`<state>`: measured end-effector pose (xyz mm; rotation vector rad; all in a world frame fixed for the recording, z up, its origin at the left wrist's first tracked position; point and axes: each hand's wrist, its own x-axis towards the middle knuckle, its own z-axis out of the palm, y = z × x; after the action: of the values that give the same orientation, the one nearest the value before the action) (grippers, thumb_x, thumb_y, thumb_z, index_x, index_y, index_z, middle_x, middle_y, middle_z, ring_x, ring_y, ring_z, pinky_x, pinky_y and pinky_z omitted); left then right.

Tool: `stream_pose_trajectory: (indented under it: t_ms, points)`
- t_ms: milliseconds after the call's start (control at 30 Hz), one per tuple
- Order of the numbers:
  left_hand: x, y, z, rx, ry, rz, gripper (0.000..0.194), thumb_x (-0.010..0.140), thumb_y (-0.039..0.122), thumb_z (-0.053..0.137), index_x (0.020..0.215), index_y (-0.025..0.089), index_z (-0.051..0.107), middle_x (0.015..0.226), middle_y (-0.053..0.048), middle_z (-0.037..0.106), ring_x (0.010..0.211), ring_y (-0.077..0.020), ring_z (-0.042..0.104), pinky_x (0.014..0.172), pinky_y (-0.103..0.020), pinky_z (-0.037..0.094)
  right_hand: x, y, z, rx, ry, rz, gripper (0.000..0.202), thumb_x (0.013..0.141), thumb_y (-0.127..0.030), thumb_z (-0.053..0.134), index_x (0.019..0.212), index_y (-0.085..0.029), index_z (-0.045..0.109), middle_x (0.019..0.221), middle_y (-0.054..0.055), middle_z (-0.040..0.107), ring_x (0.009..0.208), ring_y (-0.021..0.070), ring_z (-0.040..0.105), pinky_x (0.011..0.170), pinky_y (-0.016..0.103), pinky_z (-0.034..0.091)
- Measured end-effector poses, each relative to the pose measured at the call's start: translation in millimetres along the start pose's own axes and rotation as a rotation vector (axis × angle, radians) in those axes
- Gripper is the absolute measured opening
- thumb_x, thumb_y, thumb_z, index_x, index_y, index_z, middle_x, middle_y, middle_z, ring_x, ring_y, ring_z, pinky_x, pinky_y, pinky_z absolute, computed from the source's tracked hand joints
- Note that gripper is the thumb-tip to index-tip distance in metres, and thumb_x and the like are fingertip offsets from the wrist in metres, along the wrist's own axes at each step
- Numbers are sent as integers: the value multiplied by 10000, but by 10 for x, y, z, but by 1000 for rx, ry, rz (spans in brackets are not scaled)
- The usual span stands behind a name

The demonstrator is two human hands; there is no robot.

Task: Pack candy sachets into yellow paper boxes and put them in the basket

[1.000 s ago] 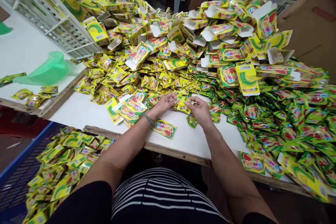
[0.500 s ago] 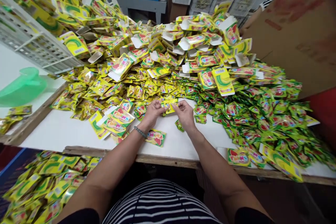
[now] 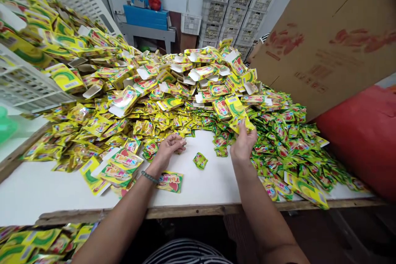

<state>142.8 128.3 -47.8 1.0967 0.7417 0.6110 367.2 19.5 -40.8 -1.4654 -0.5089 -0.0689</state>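
My left hand (image 3: 170, 148), with a beaded bracelet on its wrist, hovers over the white tabletop with curled fingers pressed together. What lies inside them is hidden. My right hand (image 3: 243, 144) reaches to the heap and pinches the lower end of a yellow candy box (image 3: 235, 106). A single green candy packet (image 3: 200, 161) lies between my hands. Near my left wrist a flat TWINS box (image 3: 170, 182) rests on the table. Gold candy packets (image 3: 145, 128) are piled beyond my left hand, green packets (image 3: 287, 144) to the right of my right hand.
Open-ended candy boxes (image 3: 201, 72) form a high heap at the back. A white crate (image 3: 37, 86) tips out more boxes at left. A large cardboard carton (image 3: 324, 49) and a red bag or cover (image 3: 355, 136) stand at right. The table has a wooden front edge (image 3: 198, 211).
Both hands were together on a yellow packet. They have parted: my right hand has moved right and forward to a box on the heap. The camera view has tilted up and turned right.
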Motion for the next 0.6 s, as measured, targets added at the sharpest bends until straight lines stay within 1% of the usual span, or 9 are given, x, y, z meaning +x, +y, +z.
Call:
stream_pose_trajectory:
  t_ms: [100,167,200,267,367,433,500,533,600]
  points:
    - [4,3,-14,-15,-8,-4,533,557,476,853,880,138,598,811,-62,729,625,-124,669,596,-214,502,216,-24,27,32,162,30,449,843,-592,478,1028,-193,570,974,74,627,872,195,603,796,359,511]
    - [-1,37,-35,-50,-20,-47,484,627,490,814,889,138,611,823,-73,733,629,-129,678,609,-218,520,219,-81,85,50,171,22,396,802,-555,564,959,-192,580,919,62,643,825,188,598,794,359,507]
    - [-3,63,-53,-77,-25,-85,464,667,502,784,897,136,617,821,-80,734,633,-137,684,614,-224,528,178,-117,116,64,129,9,361,780,-526,608,923,-195,586,889,50,647,801,181,595,790,351,505]
    - [-3,118,-105,-154,-53,-188,466,745,547,698,916,120,630,808,-105,737,653,-164,700,625,-241,543,34,-191,171,98,-86,-22,298,745,-460,680,869,-201,600,823,20,642,741,164,586,749,324,499]
    - [-1,161,-198,-275,-213,-392,562,820,601,557,952,63,654,837,-179,738,716,-224,720,649,-281,558,-243,-267,227,107,-603,-69,220,743,-394,710,833,-209,632,780,-4,643,704,155,589,695,297,480]
    - [-14,144,-241,-312,-324,-504,532,843,548,542,952,42,665,832,-204,735,722,-241,719,644,-293,554,-396,-275,247,76,-866,-104,172,761,-372,698,823,-218,653,827,5,673,772,172,621,735,306,483]
    - [-42,104,-245,-316,-334,-526,366,817,398,627,914,49,676,773,-174,734,663,-209,703,628,-271,539,-489,-249,251,60,-1015,-128,138,789,-359,667,816,-224,660,929,24,705,894,195,646,830,334,483]
    - [-59,84,-233,-308,-310,-504,277,773,309,683,888,57,679,745,-147,732,628,-182,687,624,-255,531,-509,-227,246,56,-1051,-136,133,796,-355,655,814,-223,659,1000,37,710,958,207,645,878,352,476]
    - [-89,53,-185,-266,-245,-416,247,654,174,774,859,72,682,733,-96,730,586,-138,656,625,-231,517,-501,-176,221,5,-1017,-133,148,787,-362,650,813,-217,659,1065,58,707,1008,227,639,914,380,470]
